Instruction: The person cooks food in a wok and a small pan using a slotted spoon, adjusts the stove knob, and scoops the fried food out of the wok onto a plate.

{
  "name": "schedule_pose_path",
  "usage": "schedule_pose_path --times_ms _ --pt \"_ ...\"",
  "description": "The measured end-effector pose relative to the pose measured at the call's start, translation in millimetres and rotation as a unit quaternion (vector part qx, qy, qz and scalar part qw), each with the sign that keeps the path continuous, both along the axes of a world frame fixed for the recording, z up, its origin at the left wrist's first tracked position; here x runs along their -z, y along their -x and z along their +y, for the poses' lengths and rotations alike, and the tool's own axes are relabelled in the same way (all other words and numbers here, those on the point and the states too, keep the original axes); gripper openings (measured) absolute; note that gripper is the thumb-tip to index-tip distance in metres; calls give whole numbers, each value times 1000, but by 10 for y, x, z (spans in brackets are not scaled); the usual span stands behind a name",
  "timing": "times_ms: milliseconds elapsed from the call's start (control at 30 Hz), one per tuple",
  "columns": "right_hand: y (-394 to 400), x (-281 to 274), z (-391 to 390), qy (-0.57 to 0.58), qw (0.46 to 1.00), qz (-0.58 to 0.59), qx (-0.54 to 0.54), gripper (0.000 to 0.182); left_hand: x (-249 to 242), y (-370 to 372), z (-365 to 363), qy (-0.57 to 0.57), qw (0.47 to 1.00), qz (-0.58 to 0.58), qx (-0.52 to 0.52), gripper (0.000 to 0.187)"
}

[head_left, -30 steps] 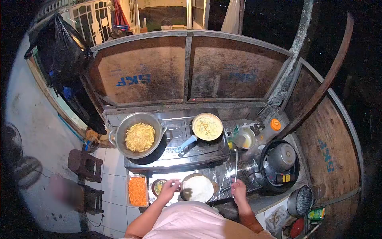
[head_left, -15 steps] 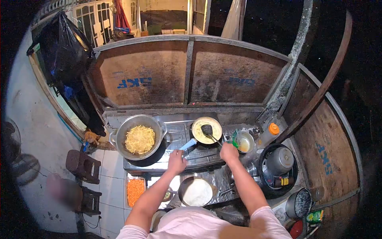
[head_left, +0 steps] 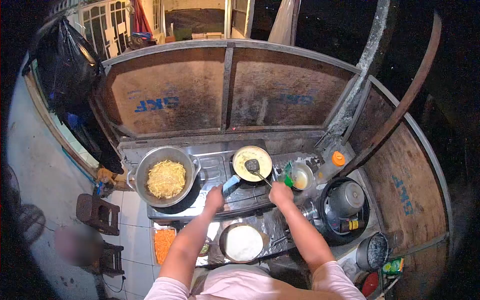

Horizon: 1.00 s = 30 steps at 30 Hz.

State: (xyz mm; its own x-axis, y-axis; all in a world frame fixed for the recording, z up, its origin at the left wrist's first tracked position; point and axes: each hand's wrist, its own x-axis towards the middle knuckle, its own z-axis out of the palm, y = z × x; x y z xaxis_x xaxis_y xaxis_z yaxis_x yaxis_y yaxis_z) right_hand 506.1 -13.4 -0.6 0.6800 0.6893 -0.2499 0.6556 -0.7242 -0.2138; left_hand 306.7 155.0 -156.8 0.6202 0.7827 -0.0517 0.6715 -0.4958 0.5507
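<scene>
My left hand (head_left: 215,199) is wrapped round the light-blue handle (head_left: 230,184) of a frying pan (head_left: 235,171) on the stove. A thin yellow layer, apparently egg, covers the pan's bottom. My right hand (head_left: 281,195) grips a black spatula (head_left: 252,165), whose slotted blade rests on the yellow layer. Close by my right hand is a metal bowl (head_left: 311,180) with some liquid, and a green-topped clear item (head_left: 288,179) leans beside it. To the left, a large two-handled wok (head_left: 142,182) holds a pile of pale yellow noodle-like strands (head_left: 166,179).
Nearer my body are a tray of shredded orange food, perhaps carrot (head_left: 164,245), and a pan of white stuff (head_left: 244,245). An orange-capped bottle (head_left: 338,159) and a black basin with a metal pot (head_left: 348,197) stand right. Wooden panels (head_left: 175,90) enclose the back. Stools (head_left: 98,212) stand left.
The view has shifted, so most things sit farther left in it. The spatula blade has moved slightly toward me within the pan and shows more of its slotted face. Both hands keep their holds.
</scene>
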Motion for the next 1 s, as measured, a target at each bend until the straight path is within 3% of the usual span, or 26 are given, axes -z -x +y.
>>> schedule_pose_path --times_ms 233,333,367,467,567,633,667,733,1000 --pt "-95 -56 70 20 1000 6 -2 28 -255 18 -88 -3 1000 -13 -1 37" --pt "-154 -292 97 26 999 -36 -23 25 -261 4 -80 7 1000 -5 -5 35" --pt "-174 -412 108 21 992 -110 -59 21 -248 -1 -72 9 1000 3 -10 33" --pt "-583 -375 281 -25 941 -297 -160 17 -344 4 -84 16 999 -26 -16 31" --pt "-628 -813 553 9 895 -380 -234 17 -241 -34 -14 29 998 -50 -21 32" --pt "-695 -829 749 25 824 -455 -337 14 -200 -73 11 43 998 -47 -25 35" --pt "-691 -822 837 29 824 -454 -337 14 -183 -91 14 29 997 -60 -26 35" --pt "-620 -786 1013 88 775 -493 -385 13 -170 -127 24 20 997 -74 -26 34" --pt "-407 -472 1269 138 717 -536 -423 14 -132 -170 34 39 997 -66 -18 31"
